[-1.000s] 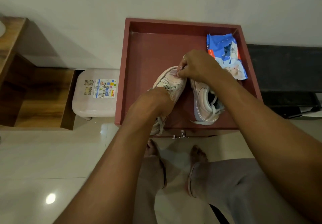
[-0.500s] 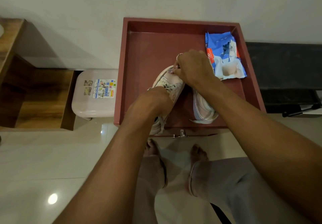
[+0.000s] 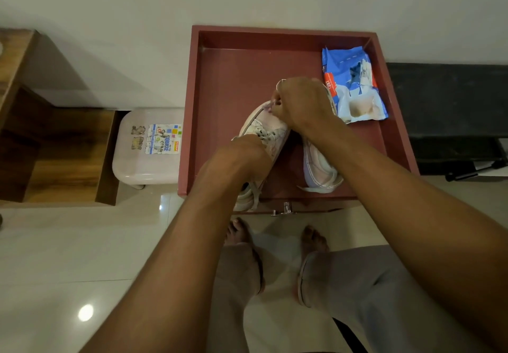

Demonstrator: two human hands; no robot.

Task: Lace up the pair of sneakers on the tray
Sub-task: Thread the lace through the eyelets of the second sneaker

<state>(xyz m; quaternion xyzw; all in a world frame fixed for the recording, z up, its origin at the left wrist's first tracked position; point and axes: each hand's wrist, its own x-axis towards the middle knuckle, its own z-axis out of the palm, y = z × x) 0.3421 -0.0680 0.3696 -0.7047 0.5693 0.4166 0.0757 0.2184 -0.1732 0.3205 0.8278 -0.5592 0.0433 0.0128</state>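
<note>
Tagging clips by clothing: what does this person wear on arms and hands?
The left arm and right arm are bare, no sleeve in view. The left hand and right hand are gloveless. What looks like a thin ring sits on a right finger. No watch or bracelet shows.

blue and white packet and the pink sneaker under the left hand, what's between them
The right hand, pinching a lace end, and the other pink sneaker, seen in the head view.

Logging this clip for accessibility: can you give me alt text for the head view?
A person's right hand pinches a lace end over the toe of a pale pink sneaker in a red tray, while the left hand rests on its middle. The second sneaker and a blue packet lie beside it.
</note>
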